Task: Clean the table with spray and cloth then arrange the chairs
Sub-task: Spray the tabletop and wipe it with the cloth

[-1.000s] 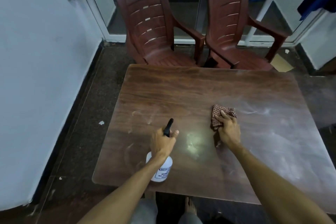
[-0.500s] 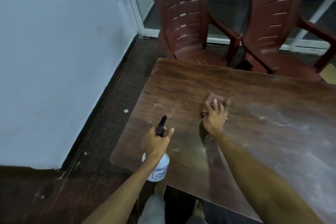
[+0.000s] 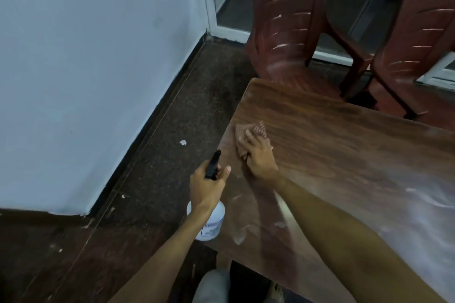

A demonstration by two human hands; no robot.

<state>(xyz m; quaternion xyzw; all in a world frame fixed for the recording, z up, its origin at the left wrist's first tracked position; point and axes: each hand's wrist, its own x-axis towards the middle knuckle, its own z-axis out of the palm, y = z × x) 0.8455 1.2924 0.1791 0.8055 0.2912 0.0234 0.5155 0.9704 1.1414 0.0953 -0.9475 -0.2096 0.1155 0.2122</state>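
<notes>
The brown wooden table [image 3: 344, 150] fills the right half of the view, with whitish smears on its right part. My right hand [image 3: 258, 155] presses a checked brown cloth [image 3: 248, 129] flat on the tabletop close to the left edge. My left hand [image 3: 205, 188] grips a white spray bottle [image 3: 209, 222] by its black trigger head, holding it just beside the table's near left corner. Two dark red plastic chairs stand behind the table, one [image 3: 290, 32] at its far left corner and the other [image 3: 418, 56] to its right.
A pale wall [image 3: 86, 69] with a dark skirting runs along the left, leaving a strip of dark speckled floor [image 3: 172, 142] between it and the table. Small white scraps lie on the floor. A glass door frame and blue curtain are behind the chairs.
My right hand has slid the cloth leftward across the table toward its left edge. The view has swung left. My left hand keeps the bottle near the front left corner.
</notes>
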